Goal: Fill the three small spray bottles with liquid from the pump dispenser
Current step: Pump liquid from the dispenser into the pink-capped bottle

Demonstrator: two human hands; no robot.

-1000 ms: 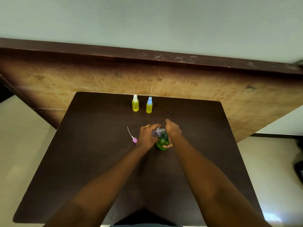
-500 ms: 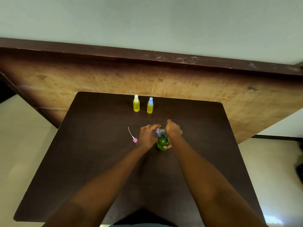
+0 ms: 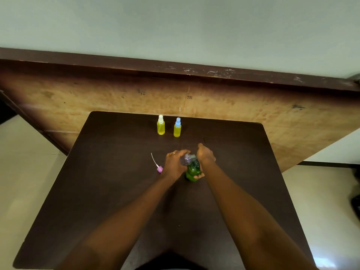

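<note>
A green pump dispenser (image 3: 192, 170) stands in the middle of the dark table (image 3: 109, 191). My right hand (image 3: 205, 155) rests on its pump top, thumb against the green body. My left hand (image 3: 174, 165) is shut on a small clear purple-tinted spray bottle (image 3: 186, 159), held tilted against the dispenser's nozzle. That bottle's purple spray cap with its white dip tube (image 3: 158, 167) lies on the table just left of my left hand. Two capped spray bottles holding yellow liquid stand upright at the far edge: a white-capped one (image 3: 161, 125) and a blue-capped one (image 3: 177, 128).
A worn wooden panel (image 3: 253, 117) with a dark top rail rises right behind the table's far edge. Pale floor shows on both sides of the table. A dark object (image 3: 356, 203) sits at the right frame edge.
Both hands stay at the dispenser with the purple bottle held to the nozzle. Only a slight shift of the view is visible.
</note>
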